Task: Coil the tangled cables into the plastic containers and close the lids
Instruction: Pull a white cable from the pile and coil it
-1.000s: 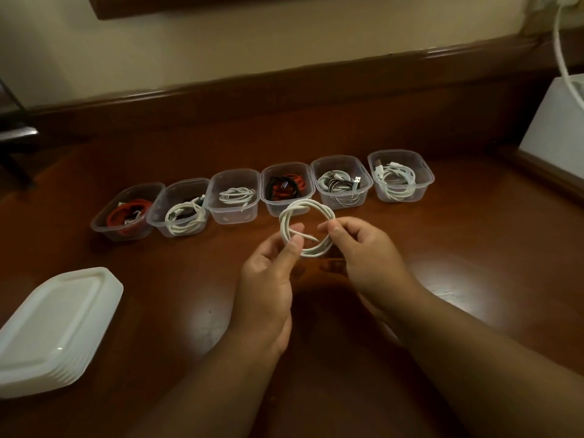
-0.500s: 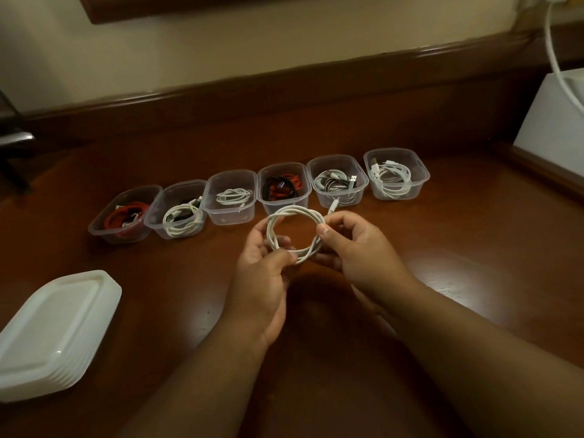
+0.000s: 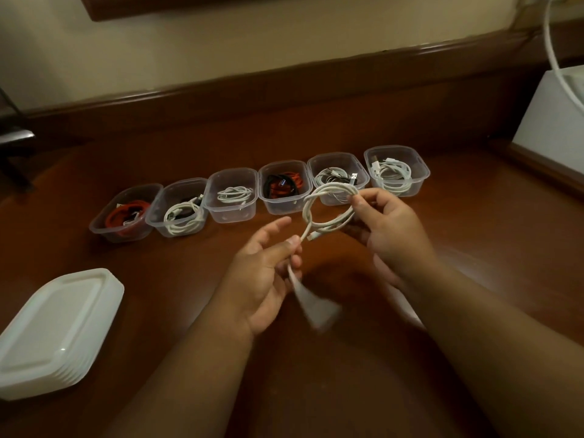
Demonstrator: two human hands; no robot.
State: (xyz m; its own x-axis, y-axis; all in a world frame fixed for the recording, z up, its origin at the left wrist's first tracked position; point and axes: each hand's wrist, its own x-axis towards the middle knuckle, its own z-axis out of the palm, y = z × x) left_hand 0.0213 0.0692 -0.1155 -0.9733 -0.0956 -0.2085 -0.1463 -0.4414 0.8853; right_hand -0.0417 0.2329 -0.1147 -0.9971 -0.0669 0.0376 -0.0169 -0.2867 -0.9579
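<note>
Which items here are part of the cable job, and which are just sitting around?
Job:
- white cable, held by left hand and right hand
- six open plastic containers, each with cable inside
- stack of lids

Not in use:
- white box, far right
- thick white cord above it

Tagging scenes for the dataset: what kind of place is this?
Probably a home or hotel room desk, not a workshop. Cues: polished wooden tabletop with a raised wooden back edge against a plain painted wall, and small plastic containers of household charging cables lined up on it.
</note>
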